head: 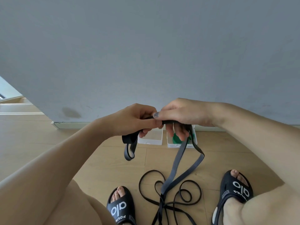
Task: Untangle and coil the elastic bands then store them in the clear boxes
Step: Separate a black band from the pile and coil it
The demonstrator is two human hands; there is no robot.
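Hands meet at centre: left hand (134,120) and right hand (181,117) pinch a grey elastic band (174,166), trailing toward six o'clock.

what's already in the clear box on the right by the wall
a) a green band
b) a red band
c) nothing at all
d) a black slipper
a: a green band shows inside the right clear box, partly hidden behind the right hand that, with the left hand, holds the grey band.
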